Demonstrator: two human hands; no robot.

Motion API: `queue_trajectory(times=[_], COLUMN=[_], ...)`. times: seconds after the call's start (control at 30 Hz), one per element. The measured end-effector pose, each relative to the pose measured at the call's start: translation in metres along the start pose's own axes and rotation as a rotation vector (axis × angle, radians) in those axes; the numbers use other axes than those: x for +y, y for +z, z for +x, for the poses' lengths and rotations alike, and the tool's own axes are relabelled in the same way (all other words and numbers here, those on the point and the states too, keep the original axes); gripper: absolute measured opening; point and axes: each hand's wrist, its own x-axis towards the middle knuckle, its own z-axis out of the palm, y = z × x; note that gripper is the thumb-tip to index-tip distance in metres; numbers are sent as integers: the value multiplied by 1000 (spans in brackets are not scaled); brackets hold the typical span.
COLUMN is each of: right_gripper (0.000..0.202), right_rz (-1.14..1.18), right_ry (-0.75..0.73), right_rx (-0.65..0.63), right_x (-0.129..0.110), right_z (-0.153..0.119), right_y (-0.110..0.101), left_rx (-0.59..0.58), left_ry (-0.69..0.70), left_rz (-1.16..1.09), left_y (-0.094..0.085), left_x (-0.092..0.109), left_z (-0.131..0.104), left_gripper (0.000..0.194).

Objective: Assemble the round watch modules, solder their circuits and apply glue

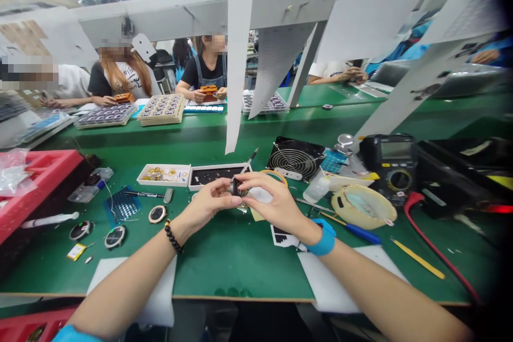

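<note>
Green bench [240, 272]: I see it spread beneath both hands.
Red tray [48, 187]: well left of the hands.
Multimeter [390, 165], black: well to the right, beyond the right hand.
Cream bowl [340, 214]: right of the right hand, nearer than the multimeter.
Fan [296, 157], wire-guarded: just past the right hand.
White boxes, two, shallow: beyond the left hand; one has a black interior [196, 188], the other yellowish bits [162, 183].
Left hand [204, 206], beaded wrist: I make out thumb and fingers pinching a dark round part.
Right hand [276, 200], blue wristband: fingers bent, tips at that part's right side; whether they grip it, I cannot tell.
Round watch-like cases, three [157, 214]: left of the left hand.
Dark round part [235, 186]: between both hands' fingertips.
</note>
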Motion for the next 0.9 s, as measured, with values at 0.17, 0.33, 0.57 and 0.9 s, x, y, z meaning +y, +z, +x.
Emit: queue_trajectory(times=[0.17, 0.33, 0.57, 0.9], right_gripper=[13, 14, 19, 23], right_rz=[12, 5, -2, -133], right_ry=[-54, -72, -122, -178], right_rx=[5, 3, -4, 29], right_x=[-3, -4, -4, -2], right_z=[2, 1, 2, 4], right_y=[-1, -2, -1, -6], left_rx=[-4, 2, -5, -6], left_ry=[13, 21, -45, 41], left_rz=[-6, 10, -20, -80], left_y=[2, 3, 2, 10], left_x=[2, 2, 5, 4], left_z=[-1, -1, -5, -4], left_gripper=[44, 41, 39, 34])
